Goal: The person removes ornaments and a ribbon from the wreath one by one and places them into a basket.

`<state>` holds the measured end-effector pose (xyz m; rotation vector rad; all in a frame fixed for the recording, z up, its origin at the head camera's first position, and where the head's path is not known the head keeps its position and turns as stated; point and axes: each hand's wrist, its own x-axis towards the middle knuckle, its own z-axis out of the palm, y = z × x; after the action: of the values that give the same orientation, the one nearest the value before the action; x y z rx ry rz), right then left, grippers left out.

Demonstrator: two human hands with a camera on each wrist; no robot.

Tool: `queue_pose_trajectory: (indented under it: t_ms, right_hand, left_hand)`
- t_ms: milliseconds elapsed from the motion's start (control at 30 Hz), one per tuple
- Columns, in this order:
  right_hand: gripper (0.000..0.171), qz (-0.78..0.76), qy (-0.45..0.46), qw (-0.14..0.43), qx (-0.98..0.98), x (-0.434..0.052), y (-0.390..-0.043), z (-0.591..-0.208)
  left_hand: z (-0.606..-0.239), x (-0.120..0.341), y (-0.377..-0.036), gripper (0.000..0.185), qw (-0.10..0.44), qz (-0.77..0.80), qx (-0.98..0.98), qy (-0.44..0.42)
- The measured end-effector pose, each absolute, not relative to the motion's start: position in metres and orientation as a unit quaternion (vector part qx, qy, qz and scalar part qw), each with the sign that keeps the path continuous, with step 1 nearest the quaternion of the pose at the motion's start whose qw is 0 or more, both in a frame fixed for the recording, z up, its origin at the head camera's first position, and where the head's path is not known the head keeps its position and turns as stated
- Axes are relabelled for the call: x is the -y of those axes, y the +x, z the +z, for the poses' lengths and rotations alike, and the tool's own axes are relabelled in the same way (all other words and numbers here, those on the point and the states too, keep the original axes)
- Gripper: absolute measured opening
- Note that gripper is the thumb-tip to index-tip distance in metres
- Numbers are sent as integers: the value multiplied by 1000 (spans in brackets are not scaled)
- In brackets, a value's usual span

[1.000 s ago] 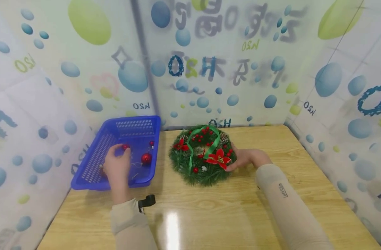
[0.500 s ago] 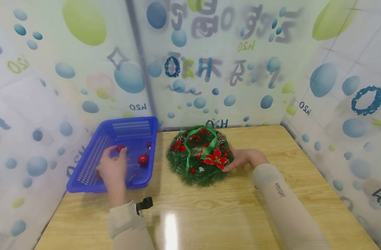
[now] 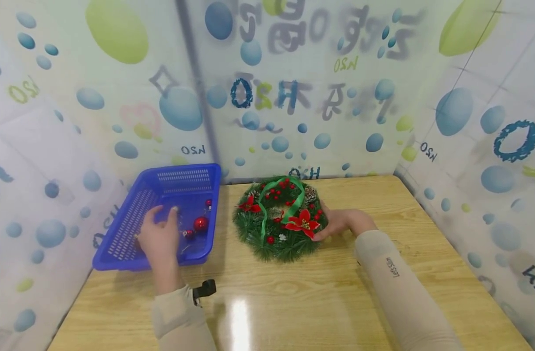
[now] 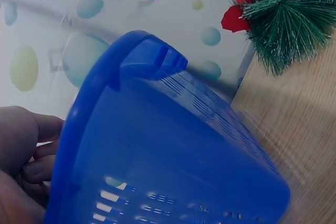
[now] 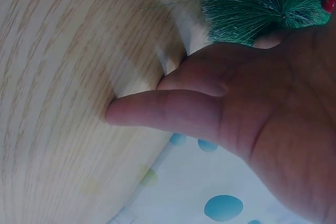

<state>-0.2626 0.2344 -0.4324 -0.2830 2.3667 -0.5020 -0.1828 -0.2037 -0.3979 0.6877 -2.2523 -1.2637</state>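
Inside the blue plastic basket [image 3: 102, 253], my left hand [image 3: 160, 241] hovers with thumb and fingers apart and nothing between them. A small red ball ornament [image 3: 188, 234] lies just right of that hand, beside a larger shiny red ball [image 3: 200, 224]. Another small red ball [image 3: 208, 202] sits by the basket's right wall. My right hand [image 3: 337, 223] rests against the right edge of a green Christmas wreath [image 3: 272, 251]. Its thumb lies near a red poinsettia [image 3: 303, 223]. In the right wrist view, the little finger [image 5: 168, 111] is straight, its tip at the tabletop.
A green ribbon [image 3: 299, 199] lies looped over the wreath, which also bears a pinecone [image 3: 310, 195] and red berries. The wooden table [image 3: 294, 302] extends in front. A patterned wall covering [image 3: 258, 58] encloses its back and sides.
My left hand has let go of the small red ball, which now lies in the basket near the larger ball. The right hand and wreath have stayed in place.
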Motion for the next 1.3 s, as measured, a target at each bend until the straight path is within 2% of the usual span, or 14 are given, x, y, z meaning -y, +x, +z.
queue_pose_trajectory:
  t_ms: [367, 667, 800, 1033, 1300]
  right_hand:
    - [139, -187, -113, 345, -913, -233, -266, -434]
    - [139, -186, -112, 345, -913, -234, -264, -432]
    - [137, -192, -109, 349, -911, -234, -264, -433]
    - [139, -199, -106, 351, -909, -234, -266, -436]
    - [141, -206, -102, 353, -907, -235, -267, -438]
  left_hand:
    - [-395, 190, -181, 47, 237, -456, 825, 234]
    - [-385, 142, -180, 43, 225, -483, 834, 141]
    - [-382, 119, -179, 42, 190, -511, 834, 86]
    - [-394, 89, -185, 35, 93, -503, 859, 14]
    - [-420, 72, -198, 35, 19, -470, 882, 7]
